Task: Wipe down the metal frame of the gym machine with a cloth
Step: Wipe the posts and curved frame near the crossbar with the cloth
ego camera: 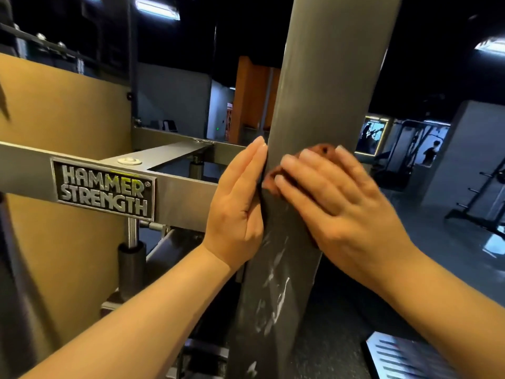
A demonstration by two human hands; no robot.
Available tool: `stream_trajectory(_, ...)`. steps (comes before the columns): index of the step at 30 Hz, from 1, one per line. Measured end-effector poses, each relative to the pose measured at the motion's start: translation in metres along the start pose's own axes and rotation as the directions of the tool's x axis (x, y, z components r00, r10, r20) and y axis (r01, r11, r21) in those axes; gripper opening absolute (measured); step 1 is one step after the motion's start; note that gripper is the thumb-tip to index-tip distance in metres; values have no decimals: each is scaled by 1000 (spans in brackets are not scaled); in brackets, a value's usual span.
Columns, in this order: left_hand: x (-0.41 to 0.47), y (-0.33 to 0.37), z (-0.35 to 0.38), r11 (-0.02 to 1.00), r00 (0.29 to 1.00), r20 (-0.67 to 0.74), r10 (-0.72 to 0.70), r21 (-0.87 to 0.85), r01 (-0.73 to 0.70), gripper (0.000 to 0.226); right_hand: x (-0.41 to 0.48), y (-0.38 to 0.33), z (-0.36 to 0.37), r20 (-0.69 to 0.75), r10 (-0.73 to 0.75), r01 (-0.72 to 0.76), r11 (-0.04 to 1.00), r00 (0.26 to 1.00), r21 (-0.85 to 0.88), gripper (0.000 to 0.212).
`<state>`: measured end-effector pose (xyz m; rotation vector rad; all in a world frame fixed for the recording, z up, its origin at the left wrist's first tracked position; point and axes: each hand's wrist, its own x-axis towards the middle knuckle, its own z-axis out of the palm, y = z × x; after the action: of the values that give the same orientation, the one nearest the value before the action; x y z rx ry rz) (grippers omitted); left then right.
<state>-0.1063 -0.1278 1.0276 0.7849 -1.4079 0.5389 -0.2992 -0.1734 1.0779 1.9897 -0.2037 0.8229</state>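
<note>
Pressing brown cloth [276,177] flat on grey upright post [328,77]: right hand [336,198] spread; left hand [240,203] flat along post's left edge.

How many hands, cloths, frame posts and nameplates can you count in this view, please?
hands: 2 (left hand, right hand)
brown cloth: 1
upright frame post: 1
Hammer Strength nameplate: 1
Total: 5

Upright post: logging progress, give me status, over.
Left hand flat against upright post. Right hand pressing brown cloth on it. White smears below, nothing blocking.
</note>
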Motion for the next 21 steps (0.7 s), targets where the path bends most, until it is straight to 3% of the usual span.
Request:
stream_trajectory(3, -2, -2, -1, 1000, 1000, 5, -5, -5, 5, 59, 21, -10, 4, -75, 185, -181, 982, 980, 48, 48)
stream_trajectory(6, -5, -7, 0, 999, 999, 29, -23, -27, 24, 47, 13, -31, 13, -75, 199, -194, 979, 977, 63, 49)
stream_trajectory(10, -11, -7, -4, 998, 998, 53, -25, -63, 28, 47, -15, -58, 22, 14, 87, -88, 993, 996, 77, 45)
stream_trajectory(15, -45, -1, -12, 996, 991, 99, -87, -24, 90, 55, -26, -24, 3, 175, -266, 256, 963, 948, 80, 52)
stream_trajectory(16, -53, 2, -11, 991, 988, 94, -126, -39, 130, 56, -21, -15, -2, 166, -254, 245, 967, 953, 70, 52)
stream_trajectory(19, -77, 16, -6, 962, 966, 54, -252, -89, 256, 55, -1, -16, -5, 75, -40, 31, 993, 996, 110, 48)
stream_trajectory(21, -98, 30, 2, 914, 921, -17, -390, -125, 385, 55, 4, -37, 1, 82, 65, -78, 983, 994, 169, 50)
